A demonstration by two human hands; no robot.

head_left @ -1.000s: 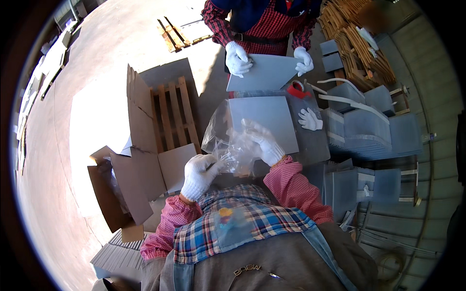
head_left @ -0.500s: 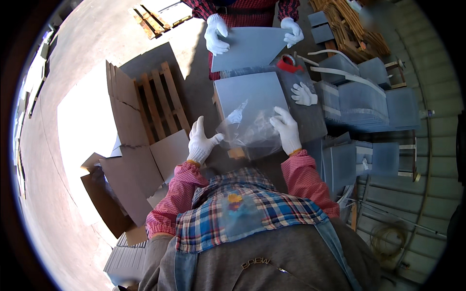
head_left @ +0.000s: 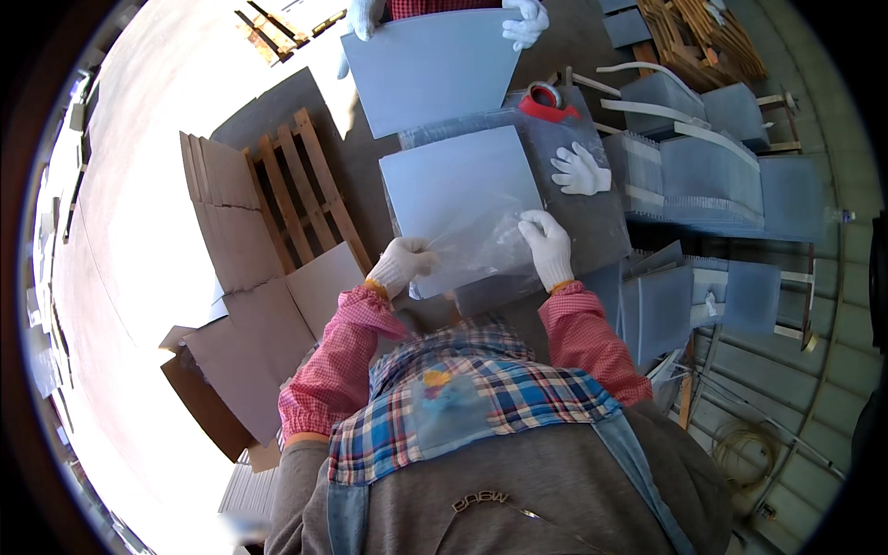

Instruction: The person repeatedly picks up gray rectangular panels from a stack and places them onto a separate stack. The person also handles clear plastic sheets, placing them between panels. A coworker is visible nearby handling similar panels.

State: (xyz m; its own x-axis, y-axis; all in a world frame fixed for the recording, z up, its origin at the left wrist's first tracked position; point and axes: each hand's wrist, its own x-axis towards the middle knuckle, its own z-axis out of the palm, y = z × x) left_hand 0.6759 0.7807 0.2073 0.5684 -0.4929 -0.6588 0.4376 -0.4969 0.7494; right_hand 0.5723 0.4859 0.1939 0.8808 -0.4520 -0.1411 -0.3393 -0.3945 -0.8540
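Observation:
In front of me a pale grey flat panel (head_left: 460,180) lies on the work table, a clear plastic bag (head_left: 476,248) drawn over its near end. My left hand (head_left: 404,263), in a white knit glove, has its fingers closed on the bag's left side. On the other side my right hand (head_left: 547,248), gloved too, pinches the film near the panel's right edge. A spare white glove (head_left: 581,170) rests on the table to the right, beyond my right hand.
Across the table a co-worker's gloved hands (head_left: 525,23) hold another grey panel (head_left: 430,74) tilted up. A red tape dispenser (head_left: 548,104) sits near it. Cardboard boxes (head_left: 254,342) and a wooden pallet (head_left: 301,185) are at left; stacked grey panels (head_left: 708,190) stand at right.
My left hand has moved right and closed on the plastic bag; before, its fingers were spread. My right hand's fingers have drawn together on the film. The co-worker's panel has moved away and left.

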